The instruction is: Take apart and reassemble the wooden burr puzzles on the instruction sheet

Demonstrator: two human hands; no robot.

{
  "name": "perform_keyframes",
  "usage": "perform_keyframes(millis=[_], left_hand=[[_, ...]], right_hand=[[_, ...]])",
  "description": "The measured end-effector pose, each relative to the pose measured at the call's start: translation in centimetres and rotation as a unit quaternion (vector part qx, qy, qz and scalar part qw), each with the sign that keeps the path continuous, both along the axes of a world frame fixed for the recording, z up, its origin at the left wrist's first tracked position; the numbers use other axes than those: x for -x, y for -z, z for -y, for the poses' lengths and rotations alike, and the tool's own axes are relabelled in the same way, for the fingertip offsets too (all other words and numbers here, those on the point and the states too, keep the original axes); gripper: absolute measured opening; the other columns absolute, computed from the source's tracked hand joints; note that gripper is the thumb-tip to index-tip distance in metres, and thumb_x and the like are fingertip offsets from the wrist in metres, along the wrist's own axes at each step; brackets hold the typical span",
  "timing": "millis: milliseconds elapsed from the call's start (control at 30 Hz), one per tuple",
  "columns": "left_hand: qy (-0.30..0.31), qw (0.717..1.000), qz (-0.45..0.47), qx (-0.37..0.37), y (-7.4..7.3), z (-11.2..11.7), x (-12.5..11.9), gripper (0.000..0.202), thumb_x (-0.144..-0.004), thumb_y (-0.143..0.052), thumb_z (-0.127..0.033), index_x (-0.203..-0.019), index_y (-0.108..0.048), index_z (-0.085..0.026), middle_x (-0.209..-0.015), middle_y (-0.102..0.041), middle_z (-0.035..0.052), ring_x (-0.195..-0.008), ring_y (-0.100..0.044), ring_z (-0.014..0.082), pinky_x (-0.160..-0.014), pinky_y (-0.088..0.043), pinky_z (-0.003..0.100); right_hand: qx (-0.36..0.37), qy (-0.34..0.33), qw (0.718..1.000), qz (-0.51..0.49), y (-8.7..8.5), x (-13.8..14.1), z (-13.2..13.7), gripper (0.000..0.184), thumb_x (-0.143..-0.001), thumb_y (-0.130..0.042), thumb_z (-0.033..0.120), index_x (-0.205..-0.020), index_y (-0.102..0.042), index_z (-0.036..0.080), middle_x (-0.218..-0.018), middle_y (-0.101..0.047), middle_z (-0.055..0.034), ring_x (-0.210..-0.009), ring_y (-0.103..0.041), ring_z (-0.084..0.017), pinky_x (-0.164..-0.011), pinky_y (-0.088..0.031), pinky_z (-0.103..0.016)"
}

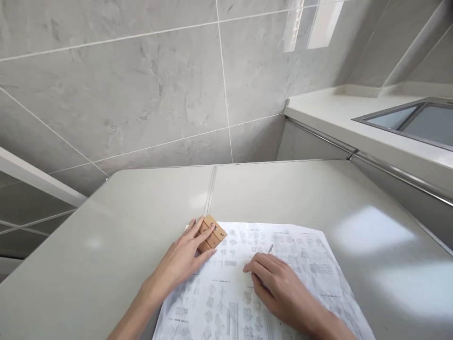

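Observation:
A small wooden block puzzle (213, 233) made of tan cubes lies at the top left corner of a printed sheet (300, 264) of diagrams. My left hand (184, 259) rests on the puzzle, its fingers closed around the cubes from the left and from above. My right hand (276, 285) lies palm down on the middle of the sheet, fingers bent and pointing left, with nothing in it. The sheet lies flat on a pale grey table (134, 212).
A seam (210, 191) runs down the tabletop toward the puzzle. Grey tiled wall (141, 94) stands behind the table. At the right, a white counter (339, 113) holds a recessed sink or hob (410, 119). A white ledge (35, 178) is at the left.

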State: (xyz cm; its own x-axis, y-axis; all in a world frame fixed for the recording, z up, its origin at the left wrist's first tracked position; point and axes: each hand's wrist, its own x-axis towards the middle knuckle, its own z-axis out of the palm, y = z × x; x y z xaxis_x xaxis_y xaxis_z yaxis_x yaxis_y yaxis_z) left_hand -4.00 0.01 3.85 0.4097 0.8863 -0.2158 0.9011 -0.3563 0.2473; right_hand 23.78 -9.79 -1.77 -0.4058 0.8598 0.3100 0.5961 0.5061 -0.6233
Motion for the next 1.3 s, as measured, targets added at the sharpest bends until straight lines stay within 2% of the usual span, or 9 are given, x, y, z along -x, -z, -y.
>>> perform_keyframes(millis=[167,300,467,533,667,833,967,1067,1300], left_hand=[[0.050,0.998,0.024,-0.024,0.2,0.8,-2.2,0.063,-0.106,-0.062,-0.060,-0.165,-0.048,-0.044,-0.179,-0.036,0.0050,-0.160,-0.042,0.0431,-0.115,-0.056,0.059],[0.123,0.991,0.050,-0.026,0.3,1.6,-4.4,0.061,-0.106,-0.065,-0.057,-0.164,-0.049,-0.045,-0.179,-0.034,0.0030,-0.163,-0.038,0.0393,-0.123,-0.050,0.058],[0.216,0.971,0.106,-0.005,0.4,2.0,-6.2,0.089,-0.102,-0.074,-0.054,-0.175,-0.024,-0.042,-0.180,-0.033,0.0016,-0.167,-0.029,0.0306,-0.133,-0.041,0.052],[0.218,0.969,0.118,-0.018,0.6,1.8,-6.1,0.098,-0.098,-0.077,-0.058,-0.176,-0.019,-0.041,-0.180,-0.035,0.0031,-0.167,-0.029,0.0315,-0.135,-0.038,0.054],[0.193,0.974,0.117,-0.032,0.8,1.1,-4.6,0.101,-0.093,-0.082,-0.060,-0.174,-0.026,-0.039,-0.175,-0.046,0.0056,-0.165,-0.035,0.0345,-0.134,-0.038,0.056],[0.194,0.972,0.125,-0.038,0.0,1.0,-3.5,0.079,-0.098,-0.079,-0.051,-0.165,-0.041,-0.035,-0.169,-0.053,0.0071,-0.163,-0.040,0.0355,-0.131,-0.040,0.056],[0.143,0.976,0.135,-0.090,0.0,1.5,-4.2,0.039,-0.098,-0.079,-0.050,-0.121,-0.063,-0.023,-0.144,-0.065,0.0151,-0.143,-0.058,0.0378,-0.115,-0.055,0.055],[0.105,0.980,0.109,-0.129,0.5,1.7,-4.8,0.028,-0.097,-0.076,-0.044,-0.098,-0.061,-0.021,-0.134,-0.064,0.0180,-0.139,-0.057,0.0418,-0.111,-0.055,0.059],[0.118,0.976,0.044,-0.178,0.7,1.3,-6.1,0.016,-0.098,-0.061,-0.023,-0.082,-0.062,-0.021,-0.117,-0.067,0.0176,-0.137,-0.055,0.0417,-0.112,-0.053,0.057]], right_hand=[[-0.025,0.027,0.999,-0.004,0.2,-0.2,-0.2,0.030,-0.104,-0.044,0.002,-0.115,-0.062,0.024,-0.098,-0.072,-0.0045,-0.083,-0.073,-0.023,-0.072,-0.059,-0.037],[-0.030,0.086,0.995,-0.032,0.6,-0.6,-0.7,0.027,-0.105,-0.045,0.005,-0.113,-0.061,0.025,-0.097,-0.070,-0.0043,-0.081,-0.070,-0.023,-0.070,-0.058,-0.037],[-0.031,0.136,0.989,-0.045,0.8,-1.1,-1.3,0.023,-0.107,-0.049,0.011,-0.122,-0.059,0.025,-0.109,-0.067,-0.0082,-0.092,-0.071,-0.025,-0.076,-0.063,-0.038],[-0.029,0.146,0.988,-0.039,0.8,-1.2,-1.4,0.023,-0.106,-0.052,0.013,-0.124,-0.059,0.025,-0.109,-0.066,-0.0086,-0.091,-0.071,-0.025,-0.074,-0.063,-0.038],[-0.030,0.151,0.988,-0.026,0.9,-1.1,-1.3,0.024,-0.103,-0.057,0.015,-0.124,-0.059,0.026,-0.111,-0.066,-0.0088,-0.095,-0.070,-0.027,-0.076,-0.063,-0.041],[-0.025,0.136,0.990,-0.020,1.1,-1.3,-1.2,0.027,-0.104,-0.056,0.015,-0.129,-0.056,0.026,-0.115,-0.068,-0.0103,-0.105,-0.069,-0.031,-0.086,-0.063,-0.048],[-0.010,0.161,0.987,-0.014,1.1,-1.5,-1.2,0.022,-0.103,-0.059,0.020,-0.124,-0.056,0.027,-0.112,-0.071,-0.0090,-0.104,-0.070,-0.032,-0.084,-0.062,-0.047],[0.010,0.178,0.984,-0.010,1.1,-1.6,-1.1,0.023,-0.102,-0.061,0.023,-0.124,-0.057,0.028,-0.107,-0.071,-0.0070,-0.102,-0.070,-0.031,-0.083,-0.062,-0.047],[0.014,0.185,0.983,-0.010,1.2,-1.7,-1.2,0.021,-0.100,-0.063,0.022,-0.120,-0.061,0.029,-0.103,-0.072,-0.0058,-0.099,-0.069,-0.031,-0.081,-0.062,-0.046]])
